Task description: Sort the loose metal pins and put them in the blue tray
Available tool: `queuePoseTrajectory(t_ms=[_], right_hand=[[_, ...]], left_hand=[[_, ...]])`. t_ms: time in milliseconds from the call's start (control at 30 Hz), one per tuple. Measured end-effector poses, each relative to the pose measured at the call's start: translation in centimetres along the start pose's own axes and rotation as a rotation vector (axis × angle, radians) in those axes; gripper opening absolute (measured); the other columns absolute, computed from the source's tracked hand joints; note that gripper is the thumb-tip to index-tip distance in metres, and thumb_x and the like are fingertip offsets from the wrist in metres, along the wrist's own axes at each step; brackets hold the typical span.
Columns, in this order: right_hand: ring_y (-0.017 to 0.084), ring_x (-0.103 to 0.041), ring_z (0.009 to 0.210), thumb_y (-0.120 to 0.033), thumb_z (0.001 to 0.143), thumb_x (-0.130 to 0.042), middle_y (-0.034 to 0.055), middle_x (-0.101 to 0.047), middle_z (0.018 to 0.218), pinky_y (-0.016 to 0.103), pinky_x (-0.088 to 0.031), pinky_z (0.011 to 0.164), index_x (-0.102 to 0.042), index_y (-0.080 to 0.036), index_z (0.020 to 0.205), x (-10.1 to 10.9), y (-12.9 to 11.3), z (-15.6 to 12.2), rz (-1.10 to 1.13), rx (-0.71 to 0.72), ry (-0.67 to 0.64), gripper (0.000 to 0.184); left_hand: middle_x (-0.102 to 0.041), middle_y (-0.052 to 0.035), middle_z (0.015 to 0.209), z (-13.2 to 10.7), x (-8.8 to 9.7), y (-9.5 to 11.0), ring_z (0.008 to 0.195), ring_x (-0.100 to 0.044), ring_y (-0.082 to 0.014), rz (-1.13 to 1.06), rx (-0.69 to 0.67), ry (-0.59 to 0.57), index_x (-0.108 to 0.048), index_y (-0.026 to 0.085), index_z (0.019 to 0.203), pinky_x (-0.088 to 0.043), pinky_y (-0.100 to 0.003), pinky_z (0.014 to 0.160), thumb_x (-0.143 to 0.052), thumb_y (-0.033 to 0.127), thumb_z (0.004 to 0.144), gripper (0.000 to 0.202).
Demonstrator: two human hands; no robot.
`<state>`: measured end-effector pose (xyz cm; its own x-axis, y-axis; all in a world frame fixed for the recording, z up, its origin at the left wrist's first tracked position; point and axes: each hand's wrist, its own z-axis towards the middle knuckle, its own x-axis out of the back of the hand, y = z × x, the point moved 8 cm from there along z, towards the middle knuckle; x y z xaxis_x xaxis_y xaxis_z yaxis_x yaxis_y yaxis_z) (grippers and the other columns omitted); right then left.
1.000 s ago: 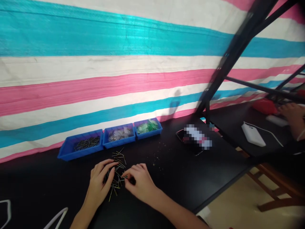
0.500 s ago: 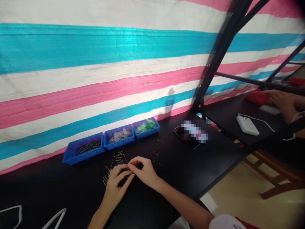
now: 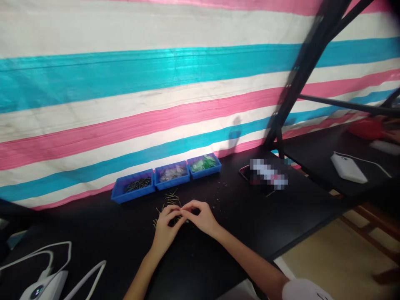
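My left hand [image 3: 165, 228] and my right hand [image 3: 204, 217] meet at the fingertips just above the black table. Thumb and fingers of each are pinched, and whatever they hold is too small to make out. Thin metal rods with gold-coloured ends [image 3: 171, 199] lie loose beneath and behind the hands, partly hidden by them. Behind them stand three blue bins in a row. The left bin [image 3: 116, 194] holds dark thin rods, the middle bin [image 3: 171, 184] clear plastic bits, and the right bin [image 3: 206, 171] green and clear plastic bits.
A phone [image 3: 245, 172], partly pixelated, lies to the right. White power banks with cables lie front left [image 3: 46, 287] and on the adjoining table [image 3: 349, 167]. A black metal frame [image 3: 300, 79] rises before the striped sheet [image 3: 140, 75]. Another person's hand [image 3: 392, 134] shows far right beside something red.
The view has swung left, so the scene sits further right and the left power bank now shows. Both hands keep their fingertips together over the rods.
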<state>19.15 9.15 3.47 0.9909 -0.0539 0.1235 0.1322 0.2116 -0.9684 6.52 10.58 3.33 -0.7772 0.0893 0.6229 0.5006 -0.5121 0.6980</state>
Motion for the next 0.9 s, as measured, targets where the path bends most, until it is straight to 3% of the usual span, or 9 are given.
queuePoseTrajectory(t_ms=[267,467,667,767,900], right_hand=[[0.014,-0.056,0.067,-0.031,0.076,-0.059,0.0024,-0.062,0.075,0.027,-0.047,0.064,-0.067,-0.019,0.077,0.1,-0.3,0.4,-0.069,0.089,0.035,0.015],[0.016,-0.057,0.07,-0.036,0.078,-0.056,0.0037,-0.063,0.074,0.03,-0.046,0.068,-0.066,-0.017,0.074,1.0,-0.2,0.3,-0.172,0.093,0.089,0.021],[0.016,-0.056,0.064,-0.035,0.078,-0.056,0.0029,-0.061,0.069,0.029,-0.044,0.062,-0.068,-0.019,0.075,-0.9,0.0,0.1,-0.293,0.15,-0.102,0.02],[0.016,-0.056,0.063,-0.034,0.08,-0.054,0.0025,-0.061,0.069,0.03,-0.043,0.065,-0.068,-0.021,0.079,-1.8,0.1,-0.1,-0.38,0.196,-0.173,0.019],[0.016,-0.056,0.062,-0.034,0.081,-0.051,0.0023,-0.06,0.068,0.031,-0.043,0.064,-0.068,-0.022,0.084,-1.9,0.5,0.0,-0.451,0.208,-0.193,0.021]], left_hand=[[-0.06,-0.0055,0.088,0.0,0.2,0.6,0.085,-0.058,-0.0178,-0.265,0.066,0.042,-0.066,0.02,0.08,-0.047,-0.034,0.079,-0.059,0.029,0.077,0.013],[-0.06,-0.0068,0.086,0.0,1.8,0.4,0.084,-0.057,-0.0171,-0.316,0.102,0.144,-0.067,0.018,0.08,-0.046,-0.031,0.076,-0.059,0.028,0.076,0.013],[-0.062,-0.0061,0.08,0.3,3.1,-0.8,0.077,-0.058,-0.0158,-0.351,0.151,0.204,-0.067,0.016,0.076,-0.044,-0.027,0.065,-0.061,0.03,0.075,0.015],[-0.064,-0.0049,0.078,0.2,5.0,-1.7,0.071,-0.057,-0.0143,-0.303,0.184,0.299,-0.068,0.016,0.078,-0.042,-0.026,0.06,-0.059,0.033,0.076,0.019],[-0.062,-0.0016,0.065,0.0,9.4,-3.6,0.06,-0.056,-0.0124,-0.203,0.277,0.55,-0.067,0.016,0.09,-0.042,-0.024,0.055,-0.058,0.037,0.075,0.027]])
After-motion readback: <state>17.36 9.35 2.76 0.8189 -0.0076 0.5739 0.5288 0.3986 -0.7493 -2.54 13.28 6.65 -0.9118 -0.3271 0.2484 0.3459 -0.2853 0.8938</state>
